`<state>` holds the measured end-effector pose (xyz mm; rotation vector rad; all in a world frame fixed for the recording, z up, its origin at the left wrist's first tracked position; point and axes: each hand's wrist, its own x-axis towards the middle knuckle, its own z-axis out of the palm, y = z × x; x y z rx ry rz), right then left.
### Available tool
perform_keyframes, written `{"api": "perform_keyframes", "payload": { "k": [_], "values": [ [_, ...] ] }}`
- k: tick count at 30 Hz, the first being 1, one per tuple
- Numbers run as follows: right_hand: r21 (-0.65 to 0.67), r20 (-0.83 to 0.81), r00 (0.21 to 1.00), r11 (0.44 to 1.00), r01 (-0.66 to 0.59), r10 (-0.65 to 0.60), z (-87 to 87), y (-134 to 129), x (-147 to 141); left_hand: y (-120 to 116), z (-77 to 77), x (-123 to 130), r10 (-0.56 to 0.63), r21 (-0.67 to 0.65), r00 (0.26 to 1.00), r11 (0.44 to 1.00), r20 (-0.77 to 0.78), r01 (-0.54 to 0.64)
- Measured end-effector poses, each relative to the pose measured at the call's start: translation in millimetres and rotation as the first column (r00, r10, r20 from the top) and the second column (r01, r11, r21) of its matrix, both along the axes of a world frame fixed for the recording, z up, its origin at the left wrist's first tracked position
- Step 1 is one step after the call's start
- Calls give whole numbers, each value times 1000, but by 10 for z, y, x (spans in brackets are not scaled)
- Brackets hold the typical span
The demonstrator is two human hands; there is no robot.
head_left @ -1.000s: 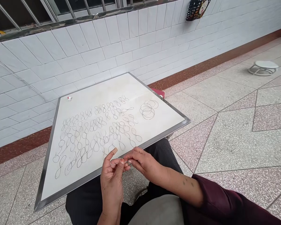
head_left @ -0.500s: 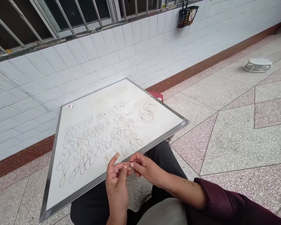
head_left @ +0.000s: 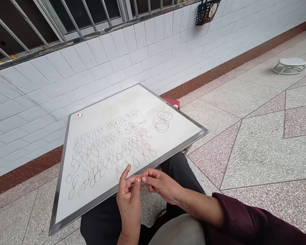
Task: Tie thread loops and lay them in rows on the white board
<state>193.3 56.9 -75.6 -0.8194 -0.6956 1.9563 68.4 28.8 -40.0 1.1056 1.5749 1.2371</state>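
Observation:
A thin wire loop (head_left: 131, 178) is pinched between my two hands, just over the table's near edge. My left hand (head_left: 129, 195) grips it between thumb and fingers, the index finger raised with a tan wrap on its tip. Close against it, my right hand (head_left: 158, 183) pinches the loop's other end with thumb and forefinger; that end is mostly hidden. On the white table (head_left: 104, 102) lie several twisted figure-eight loops (head_left: 95, 173) in rough rows. Farther right on the table is a group of round, untwisted loops (head_left: 163, 121) that overlap.
A small white and red item (head_left: 80, 115) sits at the table's far left corner. Behind the table stand a tiled wall (head_left: 91, 78) and a barred window. A dark basket (head_left: 206, 13) hangs there. A red stool (head_left: 173, 102) shows past the table; a white stool (head_left: 290, 65) stands farther right.
The view has shifted slightly, so the table and stool appear a little farther right. Both hands keep hold of the wire loop, and its right end shows less between the fingers.

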Motion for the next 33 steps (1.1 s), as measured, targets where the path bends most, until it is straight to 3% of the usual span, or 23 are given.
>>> {"api": "perform_keyframes", "payload": {
  "k": [5, 12, 22, 33],
  "values": [
    [24, -18, 1000, 1000, -9, 9, 2, -15, 2, 57, -111, -33, 38, -26, 988, 999, 147, -34],
    [136, 46, 997, 989, 60, -67, -26, -11, -38, 120, -154, -7, 114, 12, 905, 991, 409, -131],
    [132, 61, 995, 989, 67, -76, -81, 2, -83, 132, -209, -100, 73, -4, 895, 997, 440, -80],
    [251, 118, 985, 964, 89, -122, -107, 3, -86, 119, -180, -95, 74, -16, 902, 997, 424, -74]
  ]
}}
